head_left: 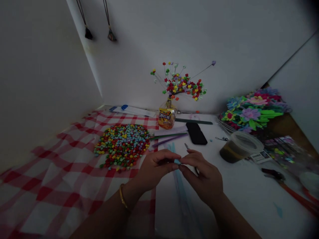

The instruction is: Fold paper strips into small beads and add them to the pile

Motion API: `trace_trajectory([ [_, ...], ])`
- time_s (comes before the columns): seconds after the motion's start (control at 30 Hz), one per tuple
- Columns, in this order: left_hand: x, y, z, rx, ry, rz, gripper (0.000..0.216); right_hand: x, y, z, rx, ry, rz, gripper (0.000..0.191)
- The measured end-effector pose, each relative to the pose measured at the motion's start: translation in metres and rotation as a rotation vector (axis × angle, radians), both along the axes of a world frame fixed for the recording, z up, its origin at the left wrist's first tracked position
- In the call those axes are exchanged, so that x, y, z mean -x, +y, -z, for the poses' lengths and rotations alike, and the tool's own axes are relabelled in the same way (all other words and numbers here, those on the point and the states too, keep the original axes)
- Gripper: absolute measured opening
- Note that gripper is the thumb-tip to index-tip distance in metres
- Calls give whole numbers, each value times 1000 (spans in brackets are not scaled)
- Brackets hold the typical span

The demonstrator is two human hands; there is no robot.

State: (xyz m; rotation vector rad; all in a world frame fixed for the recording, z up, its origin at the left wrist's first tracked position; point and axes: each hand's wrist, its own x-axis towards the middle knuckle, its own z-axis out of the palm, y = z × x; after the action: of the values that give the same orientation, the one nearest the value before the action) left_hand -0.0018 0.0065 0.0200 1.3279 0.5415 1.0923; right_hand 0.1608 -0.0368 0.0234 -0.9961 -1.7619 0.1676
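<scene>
A small light-blue folded paper piece is pinched between the fingertips of both hands. My left hand, with a gold bangle at the wrist, grips it from the left with thumb and index finger. From the right, my right hand holds it with thumb and fingertips. A metal tip of a slim tool, perhaps scissors, shows behind the right hand; the rest is mostly hidden. Beneath the hands lie long light-blue paper strips. Left of them is a heap of colourful folded paper stars.
A bottle holds wire stems with paper stars. Nearby lie a black phone and purple strips. To the right are a plastic tub, pliers-like cutters and fuzzy flowers. A red-checked cloth covers the left side.
</scene>
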Motion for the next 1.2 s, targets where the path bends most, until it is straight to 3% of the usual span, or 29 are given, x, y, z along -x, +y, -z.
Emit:
trace_trajectory([
  [0.1,1,1,1,-90,45,-6,19,0,0,0,350,243,0,10],
  [0.2,2,3,2,-154,53,29,19,-2,2,0,635,489,-113,11],
  [0.33,2,3,2,-172,53,89,19,-3,2,-1,818,702,-242,15],
  [0.47,2,2,0,-160,44,110,19,-5,1,-3,903,765,-336,14],
  [0.67,2,0,0,-149,31,142,19,-3,-1,-3,946,785,-373,11],
  [0.87,0,1,6,-25,-47,188,24,2,-1,-1,906,803,-408,10],
  [1.0,-1,3,9,-20,-111,151,21,4,1,1,880,801,-395,12],
  [1.1,-2,3,9,-35,-145,67,21,5,1,2,763,738,-334,15],
  [1.2,-2,3,8,-9,-152,-6,19,6,1,3,522,529,-199,14],
])
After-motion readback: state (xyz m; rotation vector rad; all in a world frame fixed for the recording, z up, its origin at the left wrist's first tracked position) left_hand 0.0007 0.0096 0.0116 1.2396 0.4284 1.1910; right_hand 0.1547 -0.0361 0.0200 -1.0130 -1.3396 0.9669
